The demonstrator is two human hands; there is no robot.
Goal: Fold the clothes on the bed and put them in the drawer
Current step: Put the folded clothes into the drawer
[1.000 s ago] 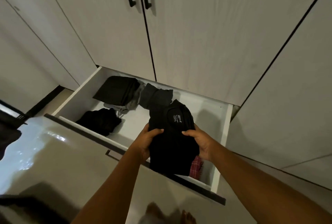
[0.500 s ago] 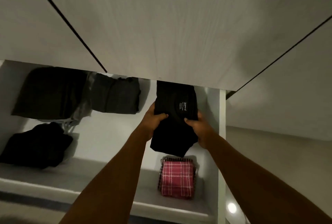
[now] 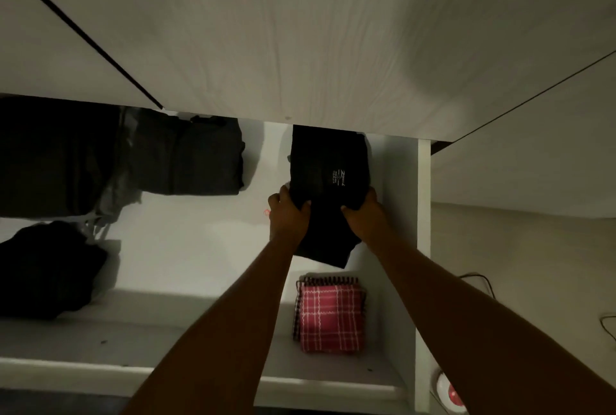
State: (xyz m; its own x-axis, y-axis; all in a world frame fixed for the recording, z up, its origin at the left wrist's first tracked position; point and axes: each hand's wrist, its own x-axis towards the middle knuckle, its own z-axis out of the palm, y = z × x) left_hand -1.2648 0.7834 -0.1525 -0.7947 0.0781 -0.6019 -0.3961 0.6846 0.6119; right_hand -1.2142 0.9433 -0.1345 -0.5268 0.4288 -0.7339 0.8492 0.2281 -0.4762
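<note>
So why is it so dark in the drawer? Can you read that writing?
Head view: dim light; the pale cupboard front shades the back of the white drawer; the white print on the folded black garment is too small to read.

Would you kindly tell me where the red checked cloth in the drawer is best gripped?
Probably its left and right edges, from above: the red checked cloth lies flat as a folded square on the drawer floor, so holding both sides should keep the folds together.
</note>
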